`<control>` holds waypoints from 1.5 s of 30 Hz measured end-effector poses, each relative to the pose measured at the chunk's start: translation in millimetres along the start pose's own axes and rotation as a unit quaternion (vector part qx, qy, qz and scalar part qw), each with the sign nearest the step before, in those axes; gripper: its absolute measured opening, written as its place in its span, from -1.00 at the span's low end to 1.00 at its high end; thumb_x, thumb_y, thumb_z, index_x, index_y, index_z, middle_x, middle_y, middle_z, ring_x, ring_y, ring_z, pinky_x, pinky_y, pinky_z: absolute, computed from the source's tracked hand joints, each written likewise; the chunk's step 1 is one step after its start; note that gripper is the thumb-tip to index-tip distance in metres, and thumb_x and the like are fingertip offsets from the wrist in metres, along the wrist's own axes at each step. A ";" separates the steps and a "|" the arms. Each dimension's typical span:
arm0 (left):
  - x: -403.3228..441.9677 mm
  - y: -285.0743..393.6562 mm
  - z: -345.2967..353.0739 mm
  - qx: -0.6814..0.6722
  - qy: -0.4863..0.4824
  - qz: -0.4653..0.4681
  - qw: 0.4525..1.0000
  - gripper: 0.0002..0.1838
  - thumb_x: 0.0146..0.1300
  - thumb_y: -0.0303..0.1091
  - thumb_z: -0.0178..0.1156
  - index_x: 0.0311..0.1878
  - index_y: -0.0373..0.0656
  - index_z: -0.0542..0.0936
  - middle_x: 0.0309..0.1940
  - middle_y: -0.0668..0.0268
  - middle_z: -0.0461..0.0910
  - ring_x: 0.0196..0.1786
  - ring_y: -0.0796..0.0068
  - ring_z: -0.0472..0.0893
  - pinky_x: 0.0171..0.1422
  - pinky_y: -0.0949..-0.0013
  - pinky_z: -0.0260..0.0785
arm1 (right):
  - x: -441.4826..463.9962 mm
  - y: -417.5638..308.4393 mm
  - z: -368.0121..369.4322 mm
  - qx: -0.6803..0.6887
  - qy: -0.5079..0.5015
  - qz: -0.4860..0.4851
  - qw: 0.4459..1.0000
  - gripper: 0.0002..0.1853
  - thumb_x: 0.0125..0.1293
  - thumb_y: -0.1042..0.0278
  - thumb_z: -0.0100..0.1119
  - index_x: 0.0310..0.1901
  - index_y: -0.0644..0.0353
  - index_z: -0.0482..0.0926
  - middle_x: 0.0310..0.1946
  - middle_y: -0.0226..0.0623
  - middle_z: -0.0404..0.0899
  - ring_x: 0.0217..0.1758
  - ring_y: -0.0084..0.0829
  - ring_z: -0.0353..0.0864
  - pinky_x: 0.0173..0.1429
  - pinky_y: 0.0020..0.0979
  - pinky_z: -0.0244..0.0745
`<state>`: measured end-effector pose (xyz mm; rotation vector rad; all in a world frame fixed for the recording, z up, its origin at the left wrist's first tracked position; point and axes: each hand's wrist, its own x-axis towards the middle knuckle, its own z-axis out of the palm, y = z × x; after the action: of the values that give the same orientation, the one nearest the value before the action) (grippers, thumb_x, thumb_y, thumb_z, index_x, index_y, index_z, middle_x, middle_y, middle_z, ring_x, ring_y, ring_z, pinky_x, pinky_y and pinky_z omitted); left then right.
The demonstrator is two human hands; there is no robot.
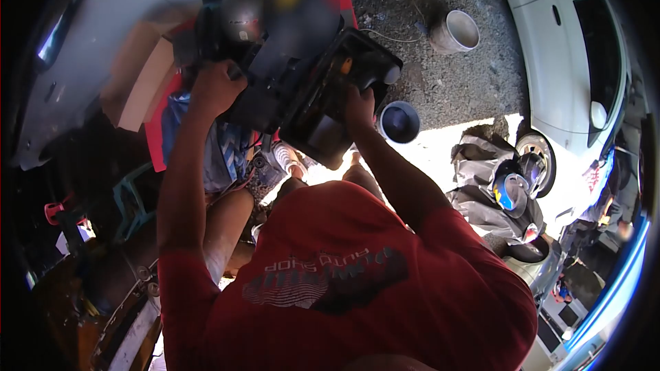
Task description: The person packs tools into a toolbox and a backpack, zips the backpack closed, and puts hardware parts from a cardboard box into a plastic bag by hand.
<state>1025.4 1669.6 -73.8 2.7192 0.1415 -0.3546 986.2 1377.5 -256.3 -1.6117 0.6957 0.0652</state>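
My left hand (218, 88) is closed at the left edge of a dark plastic case (261, 99), its fingertips curled over the rim. My right hand (359, 106) reaches over a black tray (320, 139) beside the case. Its fingers are curled down into the tray, and shadow hides what they grip. Inside the tray an orange piece (346, 65) lies beyond my right hand, and a dark rounded object with a pale end (392, 74) sits at the far right corner. Behind the case is a dark rounded helmet-like shape (244, 10), partly blurred.
A cardboard box (146, 86) stands left of the case, against a silver car (130, 0). On the gravel to the right are a white bucket (459, 31) and a dark bucket (399, 122). Farther right, a blue helmet (511, 192) rests on dark covers near a white car (560, 48).
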 end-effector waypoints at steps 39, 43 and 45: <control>-80.7 89.9 47.0 -0.054 -0.040 0.125 0.990 -0.60 0.15 -0.05 0.40 -0.17 -0.19 0.60 -0.37 0.09 0.72 -0.23 0.05 0.76 -0.10 0.06 0.60 | -25.4 -73.6 -68.5 -0.277 -0.327 -0.221 0.876 -0.45 0.35 0.31 0.26 0.33 0.26 0.38 0.11 -0.14 0.59 0.15 -0.25 0.66 0.17 -0.26 0.54; -103.5 100.9 99.2 -0.171 -0.064 0.156 0.971 -0.59 0.19 -0.07 0.42 -0.11 -0.19 0.56 -0.40 0.10 0.67 -0.26 0.04 0.72 -0.14 0.01 0.54 | -46.6 -110.9 -84.6 0.023 -0.455 0.092 0.886 -0.41 0.20 0.53 0.11 0.33 0.22 0.37 0.13 -0.26 0.55 0.15 -0.30 0.60 0.20 -0.25 0.57; -111.1 101.3 110.9 -0.175 -0.060 0.140 0.973 -0.55 0.20 -0.04 0.43 -0.06 -0.17 0.55 -0.39 0.09 0.67 -0.23 0.04 0.72 -0.13 0.00 0.53 | -54.6 -112.7 -87.6 0.062 -0.430 0.140 0.890 -0.40 0.19 0.50 0.11 0.33 0.23 0.35 0.13 -0.21 0.54 0.16 -0.26 0.61 0.23 -0.18 0.59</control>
<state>908.3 1527.5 -105.6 2.3209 -0.1952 -0.3703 963.9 1318.4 -117.1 -1.1720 0.2144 0.8777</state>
